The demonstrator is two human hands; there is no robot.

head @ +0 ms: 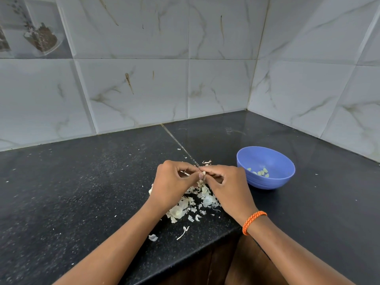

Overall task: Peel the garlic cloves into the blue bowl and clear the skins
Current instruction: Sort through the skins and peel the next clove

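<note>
A small garlic clove [203, 173] is pinched between the fingertips of both hands above the black counter. My left hand [174, 185] holds it from the left with curled fingers, and my right hand [228, 186], with an orange cord on its wrist, pinches it from the right. Under the hands lies a heap of pale garlic skins [193, 204]. The blue bowl [266, 167] stands just right of my right hand with several peeled cloves [260, 172] in its bottom.
The black granite counter [82, 182] runs into a tiled corner at the back right. Its front edge steps inward below my right forearm, above a dark wooden cabinet [226, 264]. Stray skin bits [183, 232] lie near that edge.
</note>
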